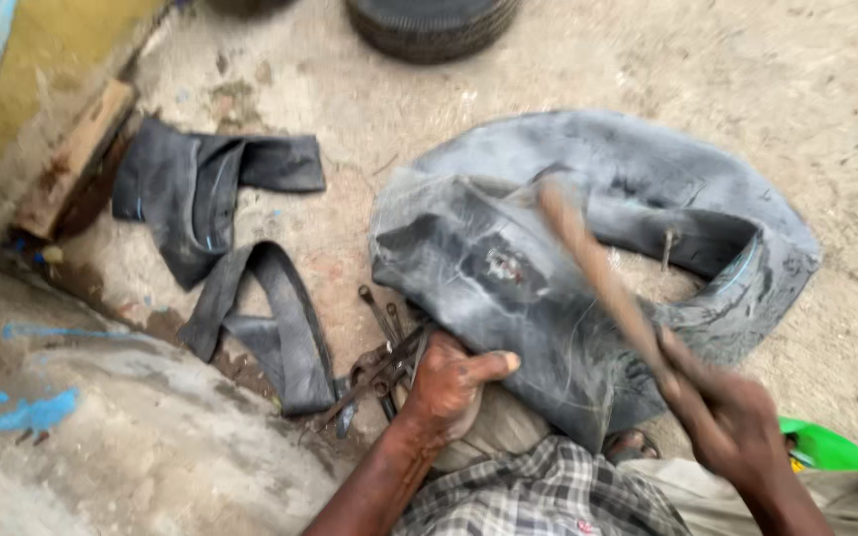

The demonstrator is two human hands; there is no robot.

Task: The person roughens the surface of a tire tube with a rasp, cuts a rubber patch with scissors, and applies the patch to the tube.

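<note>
Concrete floor (568, 69): black inner tube (508, 288) is pinned over the knee by the left hand (449, 382); a blurred wooden stick (598, 273) is gripped in the right hand (722, 417). Pliers (374, 372) and rubber strips (270, 318) lie just left.

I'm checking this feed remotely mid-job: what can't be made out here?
Head view:
- Stick in right hand: motion-blurred, tip unclear.
- Tyre: cut off by top edge.
- Green object: mostly behind right hand.
- Tools: partly under left hand.
</note>
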